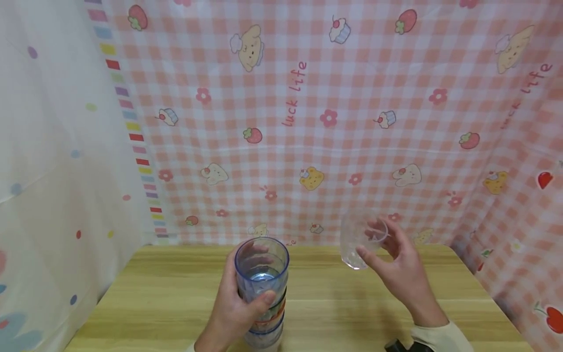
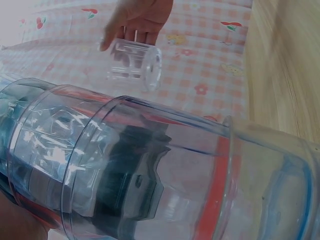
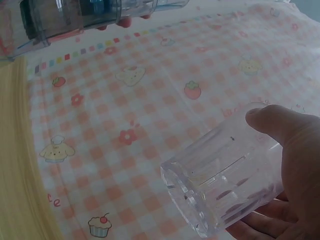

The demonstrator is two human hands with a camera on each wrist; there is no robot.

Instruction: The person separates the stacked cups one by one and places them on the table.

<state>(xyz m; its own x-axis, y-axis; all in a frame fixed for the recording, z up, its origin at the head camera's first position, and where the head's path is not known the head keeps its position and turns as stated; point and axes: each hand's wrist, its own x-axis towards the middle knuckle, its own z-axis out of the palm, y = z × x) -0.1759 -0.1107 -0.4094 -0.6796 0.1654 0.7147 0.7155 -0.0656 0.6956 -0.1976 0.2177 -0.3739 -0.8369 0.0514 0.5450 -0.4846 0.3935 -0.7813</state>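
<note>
One clear cup (image 1: 361,239) tilted, base toward table, gripped by right hand (image 1: 402,269); left hand (image 1: 235,305) grips upright stack (image 1: 262,288).

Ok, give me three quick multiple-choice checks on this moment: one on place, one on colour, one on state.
1. Where is the stack of cups?
A. On the wooden table, in the left hand
B. On the floor
C. Against the cloth backdrop

2. What colour is the cup in the right hand?
A. Red
B. Clear
C. Green

3. How is that cup held?
A. Upright on the table
B. Upside down on the stack
C. Tilted, off the table

Answers: 1 A, fingers wrap the stack; 2 B, the backdrop shows through; 3 C, it is tipped in the air.
</note>
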